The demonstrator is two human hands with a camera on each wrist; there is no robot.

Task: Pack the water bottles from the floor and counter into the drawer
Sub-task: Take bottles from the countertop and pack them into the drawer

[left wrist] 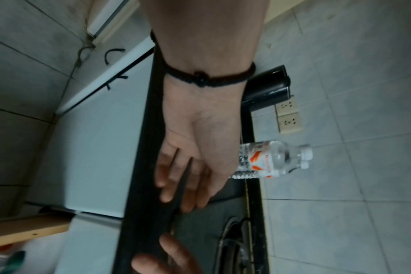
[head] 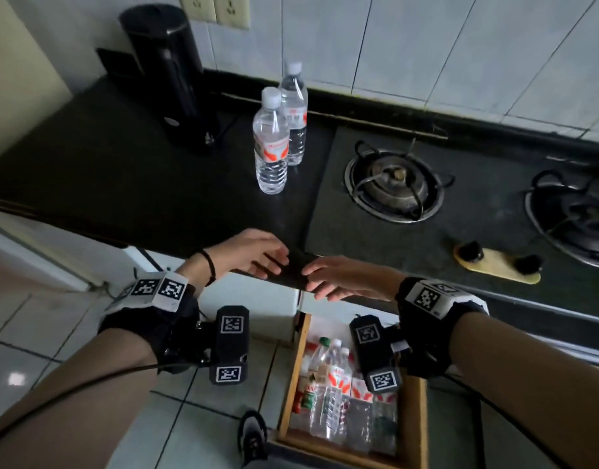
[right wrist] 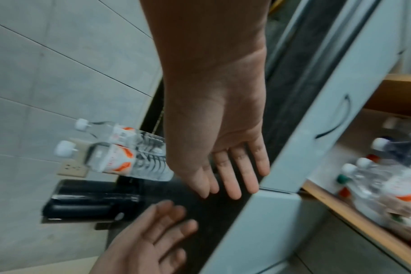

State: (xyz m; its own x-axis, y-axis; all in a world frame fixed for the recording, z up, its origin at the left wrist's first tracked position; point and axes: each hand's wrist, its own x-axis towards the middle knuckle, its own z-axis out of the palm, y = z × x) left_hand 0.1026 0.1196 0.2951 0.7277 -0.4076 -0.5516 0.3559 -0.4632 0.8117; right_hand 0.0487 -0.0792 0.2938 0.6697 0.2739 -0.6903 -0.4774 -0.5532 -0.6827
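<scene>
Two clear water bottles with white caps stand upright on the black counter [head: 122, 170]: the nearer bottle [head: 271, 143] and a second bottle [head: 294, 113] close behind it. They also show as the bottles [right wrist: 129, 159] in the right wrist view and the bottle [left wrist: 270, 159] in the left wrist view. My left hand [head: 257, 255] and right hand [head: 328, 279] hover empty over the counter's front edge, fingers straight, tips nearly meeting. Below them the wooden drawer [head: 293, 384] stands pulled out, holding several bottles [head: 332, 394] lying down.
A black kettle [head: 166, 69] stands at the back left of the counter. A gas stove with two burners [head: 396, 184] lies to the right of the bottles. White cabinet fronts [right wrist: 317, 129] and tiled floor [head: 37, 350] are below. My shoe [head: 252, 434] is beside the drawer.
</scene>
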